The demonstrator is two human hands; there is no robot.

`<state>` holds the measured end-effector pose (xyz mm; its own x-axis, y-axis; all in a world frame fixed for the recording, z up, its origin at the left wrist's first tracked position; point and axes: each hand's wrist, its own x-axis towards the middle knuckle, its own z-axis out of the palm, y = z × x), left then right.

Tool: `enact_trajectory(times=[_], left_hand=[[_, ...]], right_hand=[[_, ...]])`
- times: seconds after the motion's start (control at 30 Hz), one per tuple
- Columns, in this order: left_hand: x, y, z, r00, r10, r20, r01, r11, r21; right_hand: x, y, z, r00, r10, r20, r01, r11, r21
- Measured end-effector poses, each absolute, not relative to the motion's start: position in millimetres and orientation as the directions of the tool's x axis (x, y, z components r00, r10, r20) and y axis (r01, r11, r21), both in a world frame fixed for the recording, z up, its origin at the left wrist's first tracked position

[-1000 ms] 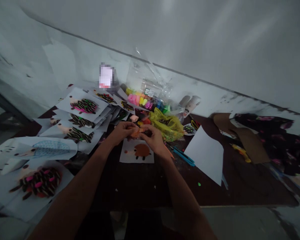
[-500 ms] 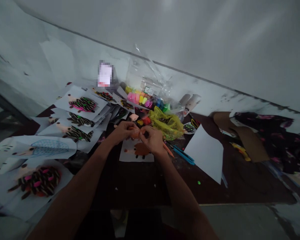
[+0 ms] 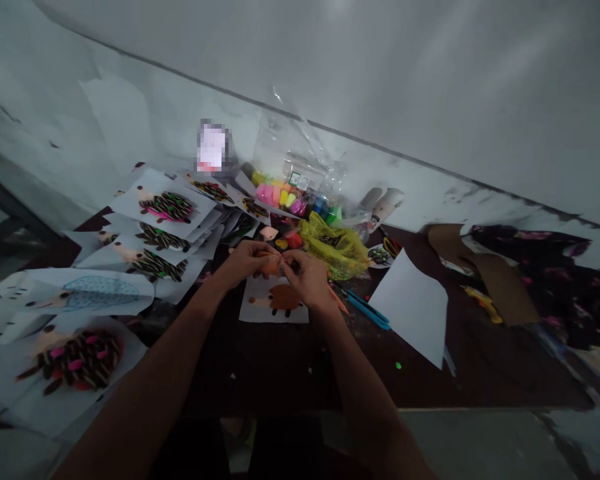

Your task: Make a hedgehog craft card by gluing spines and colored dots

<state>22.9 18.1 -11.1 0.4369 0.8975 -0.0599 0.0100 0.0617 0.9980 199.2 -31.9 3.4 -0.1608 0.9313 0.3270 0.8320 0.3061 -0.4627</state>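
My left hand (image 3: 249,263) and my right hand (image 3: 305,272) meet above a small white sheet, fingertips pinched around a small orange piece (image 3: 272,265). Its material is too small to make out. Beneath them, the white sheet (image 3: 250,313) carries an orange-brown hedgehog shape (image 3: 284,298) with dark feet and a pale snout. Just behind my hands sit a light pink lump (image 3: 269,233) and a red lump (image 3: 293,240). A yellow plastic bag (image 3: 337,248) lies beside my right hand.
Hedgehog pictures (image 3: 165,207) are stacked at the left. Behind stands a clear bag of coloured clay (image 3: 290,197). Blue scissors (image 3: 367,310), an orange pen (image 3: 339,300) and a white sheet (image 3: 413,307) lie right. Patterned dark cloth (image 3: 540,267) is at the far right.
My fingers have shifted slightly around the orange piece, which stays between them. The objects on the table look the same.
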Motion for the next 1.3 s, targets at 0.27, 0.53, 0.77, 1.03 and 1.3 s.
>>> enact_trajectory(times=[0.27, 0.53, 0.77, 1.03, 1.3], left_hand=[[22.8, 15.4, -7.3, 0.391, 0.918, -0.057, 0.001, 0.062, 0.998], [24.6, 16.3, -9.6, 0.398, 0.914, -0.079, -0.034, 0.100, 0.994], [25.4, 17.1, -12.3, 0.380, 0.921, -0.089, -0.075, 0.126, 0.989], [22.5, 17.9, -16.0, 0.436, 0.898, -0.055, -0.075, 0.097, 0.992], [24.6, 17.7, -16.2, 0.414, 0.909, -0.050, -0.005, 0.057, 0.998]], right_hand=[[200.1, -32.5, 2.0, -0.112, 0.897, 0.427, 0.784, 0.344, -0.517], [200.8, -31.8, -0.4, -0.130, 0.868, 0.479, 0.737, 0.408, -0.539], [202.4, -30.8, -2.0, -0.138, 0.846, 0.515, 0.729, 0.439, -0.526], [193.6, -30.3, -10.5, -0.089, 0.859, 0.504, 0.684, 0.421, -0.596], [187.6, -34.6, -7.1, -0.041, 0.865, 0.500, 0.831, 0.307, -0.463]])
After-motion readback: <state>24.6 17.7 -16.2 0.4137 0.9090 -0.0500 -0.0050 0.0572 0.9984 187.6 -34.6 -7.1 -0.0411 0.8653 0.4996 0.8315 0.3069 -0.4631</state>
